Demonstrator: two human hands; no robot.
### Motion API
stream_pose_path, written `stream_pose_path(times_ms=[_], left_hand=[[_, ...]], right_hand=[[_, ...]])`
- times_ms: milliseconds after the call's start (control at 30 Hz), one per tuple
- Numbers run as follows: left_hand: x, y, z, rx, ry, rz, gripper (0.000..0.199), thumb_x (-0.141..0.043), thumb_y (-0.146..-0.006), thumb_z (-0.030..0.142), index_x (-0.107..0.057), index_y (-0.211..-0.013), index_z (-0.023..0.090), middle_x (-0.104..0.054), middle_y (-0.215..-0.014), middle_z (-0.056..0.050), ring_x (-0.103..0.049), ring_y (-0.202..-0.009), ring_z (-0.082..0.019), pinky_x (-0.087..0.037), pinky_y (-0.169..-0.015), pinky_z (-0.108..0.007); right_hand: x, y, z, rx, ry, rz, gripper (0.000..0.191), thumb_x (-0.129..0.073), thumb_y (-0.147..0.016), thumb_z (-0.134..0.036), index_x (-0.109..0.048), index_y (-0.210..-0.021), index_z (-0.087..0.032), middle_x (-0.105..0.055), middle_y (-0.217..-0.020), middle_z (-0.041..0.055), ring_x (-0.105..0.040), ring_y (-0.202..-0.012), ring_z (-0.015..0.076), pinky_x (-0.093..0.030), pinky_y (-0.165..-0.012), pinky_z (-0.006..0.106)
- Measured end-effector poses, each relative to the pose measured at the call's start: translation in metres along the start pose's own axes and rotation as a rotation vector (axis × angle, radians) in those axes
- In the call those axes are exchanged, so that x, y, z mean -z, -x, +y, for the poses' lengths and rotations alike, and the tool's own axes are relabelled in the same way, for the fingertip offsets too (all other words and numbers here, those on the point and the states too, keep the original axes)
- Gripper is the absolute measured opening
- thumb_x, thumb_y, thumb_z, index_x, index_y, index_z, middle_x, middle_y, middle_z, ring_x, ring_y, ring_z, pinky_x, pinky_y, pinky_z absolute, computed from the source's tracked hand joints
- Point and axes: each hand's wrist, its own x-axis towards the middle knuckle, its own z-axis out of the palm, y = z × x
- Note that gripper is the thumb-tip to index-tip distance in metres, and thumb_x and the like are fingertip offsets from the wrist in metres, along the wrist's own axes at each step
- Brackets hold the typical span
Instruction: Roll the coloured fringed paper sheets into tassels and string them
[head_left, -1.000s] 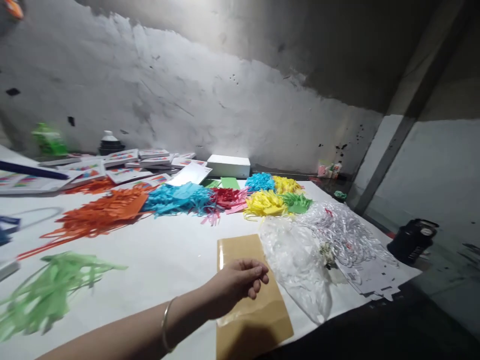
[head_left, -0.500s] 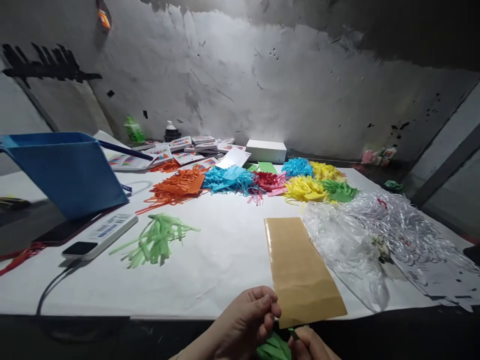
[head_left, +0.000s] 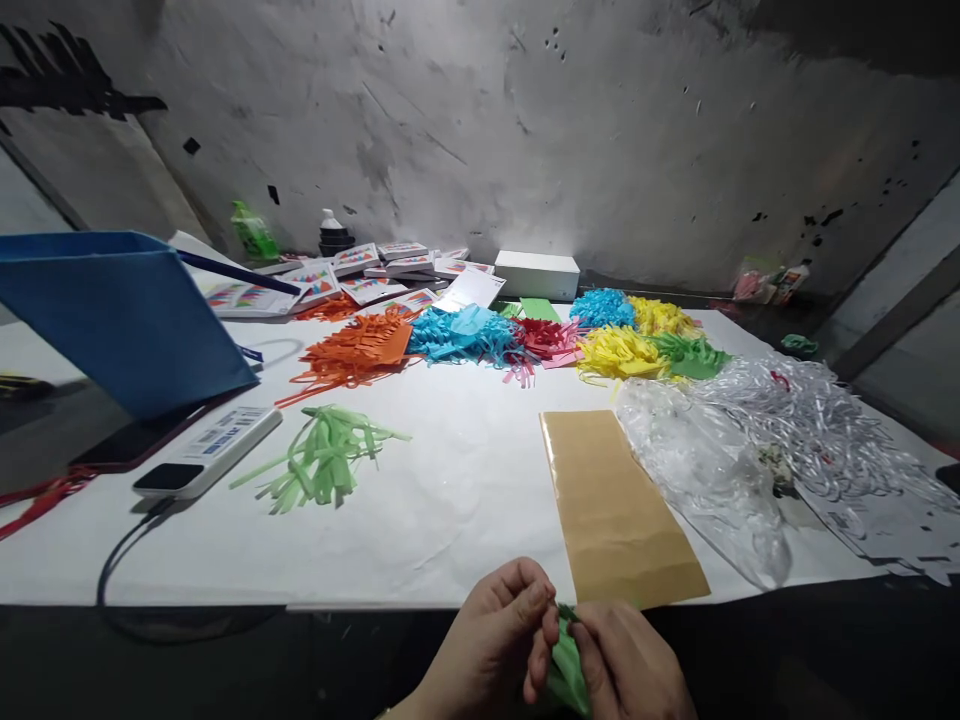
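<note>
The right hand pinches a narrow green paper piece. The left hand curls beside it, grip unclear.

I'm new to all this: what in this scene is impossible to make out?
All in the head view:
Green paper: full shape hidden by the left hand, right hand and bottom edge.
Left hand's grip: its own fingers hide whether it pinches the paper.
Blue container: cut off by the left edge.
White device: label print too small to read.
</note>
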Motion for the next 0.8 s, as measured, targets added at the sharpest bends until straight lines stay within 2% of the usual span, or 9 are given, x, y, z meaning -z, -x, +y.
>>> stream_pose_path(times_ms=[133,367,567,700,800], left_hand=[[0.003,0.002,-0.001,-0.042,-0.034,0.025,0.04,-0.082,-0.076,0.047,-0.056,-0.073,0.017,-0.062,-0.051,0.004,-0.039,-0.027,-0.003,-0.026,-0.028,-0.012],[0.006,0.007,-0.001,-0.065,-0.18,0.083,0.043,-0.08,-0.077,0.051,-0.055,-0.074,0.017,-0.062,-0.052,0.004,-0.047,-0.033,-0.004,-0.032,-0.032,-0.012],[0.007,0.009,0.0,-0.103,-0.304,0.048,0.046,-0.08,-0.074,0.055,-0.056,-0.074,0.017,-0.058,-0.051,0.005,-0.046,-0.036,-0.004,-0.033,-0.036,-0.013],[0.001,0.012,0.01,-0.05,-0.415,0.089,0.047,-0.084,-0.068,0.055,-0.06,-0.072,0.015,-0.056,-0.052,0.004,-0.046,-0.04,-0.005,-0.036,-0.041,-0.015],[0.0,0.013,0.017,-0.056,-0.471,0.134,0.042,-0.086,-0.068,0.05,-0.064,-0.073,0.015,-0.052,-0.05,0.006,-0.041,-0.042,-0.005,-0.032,-0.042,-0.014]], right_hand=[[0.002,-0.011,-0.001,0.118,0.071,-0.077,0.02,-0.044,-0.098,-0.012,-0.054,-0.083,-0.022,-0.058,-0.066,-0.0011,-0.054,-0.059,0.0143,-0.038,-0.059,0.027],[0.002,-0.012,0.0,0.195,0.157,-0.068,0.023,-0.045,-0.094,-0.008,-0.05,-0.075,-0.021,-0.052,-0.061,-0.0033,-0.047,-0.054,0.0126,-0.033,-0.059,0.029],[0.004,-0.01,0.002,0.147,0.16,-0.096,0.026,-0.044,-0.094,-0.01,-0.048,-0.071,-0.022,-0.053,-0.059,-0.0041,-0.05,-0.052,0.0109,-0.033,-0.056,0.027],[0.002,-0.008,0.002,0.082,0.126,-0.138,0.027,-0.043,-0.097,-0.016,-0.051,-0.071,-0.022,-0.056,-0.06,-0.0032,-0.054,-0.055,0.0109,-0.035,-0.056,0.025],[-0.003,-0.004,0.002,0.036,0.083,-0.132,0.029,-0.04,-0.099,-0.019,-0.052,-0.073,-0.022,-0.056,-0.06,-0.0025,-0.054,-0.055,0.0116,-0.037,-0.056,0.024]])
